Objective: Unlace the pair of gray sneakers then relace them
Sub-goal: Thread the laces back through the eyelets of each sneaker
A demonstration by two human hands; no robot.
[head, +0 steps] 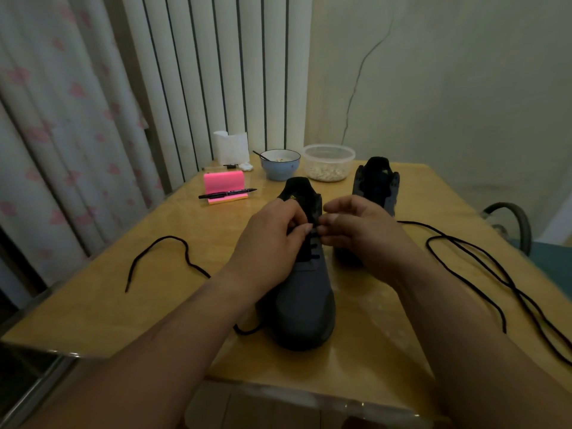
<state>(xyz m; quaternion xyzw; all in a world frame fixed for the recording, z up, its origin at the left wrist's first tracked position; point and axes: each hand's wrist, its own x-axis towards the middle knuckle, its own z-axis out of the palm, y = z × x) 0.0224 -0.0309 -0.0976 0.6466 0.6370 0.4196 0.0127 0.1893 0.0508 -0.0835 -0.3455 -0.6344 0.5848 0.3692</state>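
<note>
Blinds (216, 72) and a flowered curtain (62, 119) hang behind the counter (123, 305), with a cracked wall (433, 88) to the right.

The counter's front edge lies just below the forearms. Its right edge runs beside a chair (520, 224).

The near sneaker (309, 292) stands mid-counter, toe toward the person and close to the front edge. Its lower rows are threaded with a black lace (314, 247). The far sneaker (376, 181) stands behind and to the right, with its eyelets bare as far as can be seen. Each tongue bears a small yellow mark, too small to read.

Both hands meet over the near sneaker's upper eyelets. The left hand (272, 233) pinches the lace between thumb and forefinger. The right hand (362, 227) has its fingers curled in and pinches the lace at the same spot, so the fingertips nearly touch.

A clear tub (328, 162) of pale bits and a blue bowl (280, 165) stand side by side at the far edge, with folded tissue (232, 147) at the far left corner.

A pink pad (223, 181) sits nearer on the left, and a black pen (227, 193) lies across it. Its print is illegible.

A loose lace (483, 267) loops over the right part of the counter and reaches its right edge. A black strand (173, 239) curls on the open left part and passes under the left forearm. Where it ends is hidden.

The widest bare room lies on the left, between that strand and the pad.
</note>
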